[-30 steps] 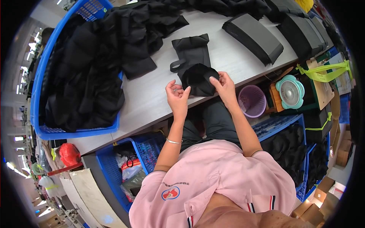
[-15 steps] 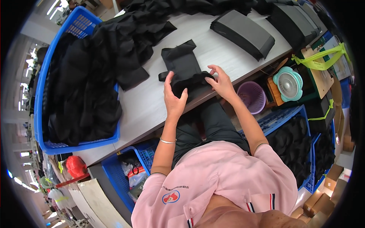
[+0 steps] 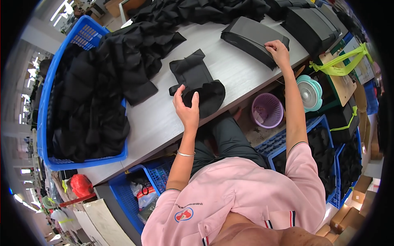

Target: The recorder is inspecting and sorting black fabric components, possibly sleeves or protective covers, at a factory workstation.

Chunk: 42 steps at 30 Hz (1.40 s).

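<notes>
Our left hand (image 3: 186, 110) pinched the edge of the black fabric piece (image 3: 201, 84), fingers closed on it, near the front edge of the grey surface (image 3: 160, 123). Right hand (image 3: 278, 51) gripped the top of a dark flat stack (image 3: 250, 39) further right. Black fabric filled the blue crate (image 3: 49, 102) to the left.

worktop (image 3: 230, 69): pale grey, running from lower left to upper right of the frame.
blue crate (image 3: 47, 123): left side, heaped with black fabric.
loose black pieces (image 3: 139, 53): spilling from the crate toward upper centre.
folded black piece (image 3: 197, 82): centre, near the front edge.
flat black stack (image 3: 246, 39): upper right of centre.
further black stacks (image 3: 312, 22): far upper right.
</notes>
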Tool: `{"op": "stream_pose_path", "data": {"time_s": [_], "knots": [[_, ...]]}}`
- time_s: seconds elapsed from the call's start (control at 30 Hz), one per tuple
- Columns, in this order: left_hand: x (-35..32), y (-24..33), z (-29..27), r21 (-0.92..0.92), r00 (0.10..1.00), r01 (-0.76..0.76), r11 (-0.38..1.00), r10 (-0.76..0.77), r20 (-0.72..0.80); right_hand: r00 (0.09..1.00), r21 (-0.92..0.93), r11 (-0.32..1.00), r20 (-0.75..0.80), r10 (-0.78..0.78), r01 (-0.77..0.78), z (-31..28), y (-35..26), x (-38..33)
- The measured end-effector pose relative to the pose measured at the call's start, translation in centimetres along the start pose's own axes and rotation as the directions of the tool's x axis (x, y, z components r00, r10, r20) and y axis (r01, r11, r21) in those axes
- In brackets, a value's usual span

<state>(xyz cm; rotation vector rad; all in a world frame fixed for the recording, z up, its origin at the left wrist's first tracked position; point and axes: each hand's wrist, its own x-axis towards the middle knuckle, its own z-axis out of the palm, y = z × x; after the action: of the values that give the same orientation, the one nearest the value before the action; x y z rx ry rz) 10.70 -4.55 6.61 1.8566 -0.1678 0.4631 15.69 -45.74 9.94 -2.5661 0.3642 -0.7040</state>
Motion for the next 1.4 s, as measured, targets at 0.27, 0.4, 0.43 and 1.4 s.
{"op": "stream_pose_path", "data": {"time_s": [0.27,0.4,0.43,1.4], "knots": [[-3.6,3.0,-2.6,0.056,0.986,-0.143,0.988,0.148,-0.079,0.859,-0.470,0.817,-0.205,-0.468,0.333,0.8,1.6,0.4],[-5.5,3.5,-3.4,0.002,0.994,-0.092,0.996,0.092,-0.066,0.853,-0.645,0.663,-0.032,-0.521,0.381,1.5,1.0,0.4],[-6.0,3.5,-3.4,-0.023,0.993,-0.098,0.995,0.096,-0.065,0.865,-0.679,0.646,-0.032,-0.500,0.348,1.4,0.6,0.4],[-10.3,4.2,4.9,-0.366,0.354,0.915,-0.169,-0.101,0.930,0.885,0.690,0.557,0.400,0.239,-0.462,-5.6,-16.0,-31.5]]}}
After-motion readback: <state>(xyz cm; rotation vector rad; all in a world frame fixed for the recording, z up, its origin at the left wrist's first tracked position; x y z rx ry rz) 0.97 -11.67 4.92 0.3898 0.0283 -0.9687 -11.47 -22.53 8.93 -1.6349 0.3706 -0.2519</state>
